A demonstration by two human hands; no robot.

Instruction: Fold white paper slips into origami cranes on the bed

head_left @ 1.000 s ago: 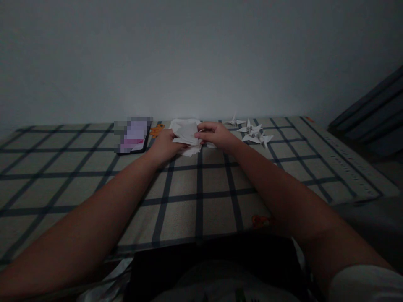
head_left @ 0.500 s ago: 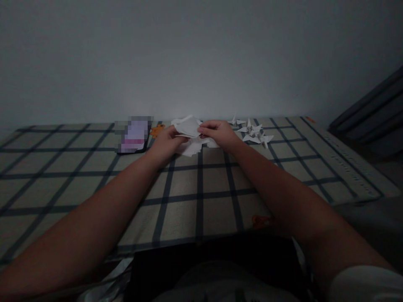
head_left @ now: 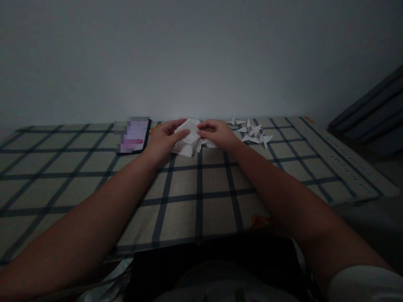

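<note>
Between my hands is a folded piece of white paper (head_left: pixel 189 128), roughly diamond-shaped. My left hand (head_left: pixel 163 138) grips its left side, the thumb lying across the front and the fingers behind. My right hand (head_left: pixel 217 133) pinches its right corner between thumb and fingertips. Below and behind it lies a pile of loose white paper sheets (head_left: pixel 186 150), partly covered by the held paper and my hands. Several white origami cranes (head_left: pixel 252 133) lie together just right of my right hand.
A phone (head_left: pixel 134 135) with a lit, blurred screen lies to the left. An orange shape (head_left: pixel 154 129) shows partly behind my left hand. Another orange object (head_left: pixel 260 221) is near the front edge. A checked cloth (head_left: pixel 217 209) covers the table, which meets a grey wall (head_left: pixel 201 58).
The paper has been turned or opened a little and now faces me more upright. My left thumb has moved up onto its front. My right hand has stayed nearly in place.
</note>
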